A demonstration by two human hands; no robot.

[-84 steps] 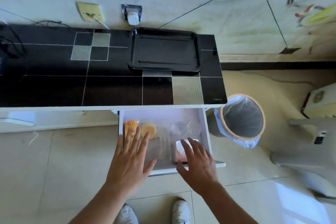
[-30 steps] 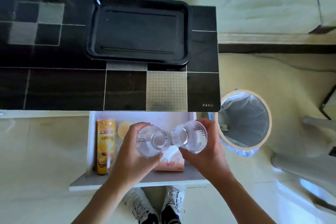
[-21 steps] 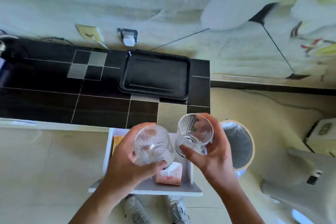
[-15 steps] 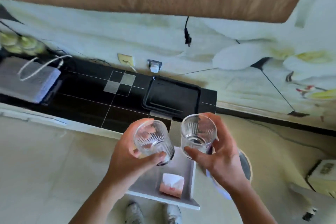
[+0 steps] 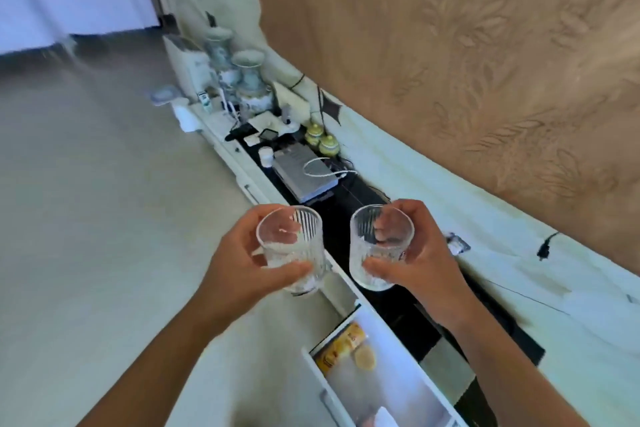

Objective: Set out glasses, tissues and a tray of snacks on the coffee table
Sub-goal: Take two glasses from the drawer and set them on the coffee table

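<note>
Two clear ribbed glasses are held up in front of me. My left hand [image 5: 239, 270] grips the left glass [image 5: 294, 253] around its side. My right hand [image 5: 419, 260] grips the right glass [image 5: 379, 250] the same way. Both glasses are upright and hold nothing. Below them the white drawer [image 5: 349, 395] stands open, with a yellow snack can [image 5: 337, 348] and a round yellow snack [image 5: 364, 358] inside. A white corner of the tissue pack [image 5: 388, 418] shows at the drawer's near end. The black tray and the coffee table are out of view.
The long low cabinet with a black tiled top [image 5: 349, 204] runs along the wall. On it sit a grey box with a white cable [image 5: 304, 172], two small green jars [image 5: 320, 139] and two porcelain vases [image 5: 249, 83]. Pale floor [image 5: 104, 218] spreads to the left.
Both hands lifted the glasses out of the drawer and raised them. My view has swung up and to the left along the cabinet, so the black tray and the bin have left the frame.
</note>
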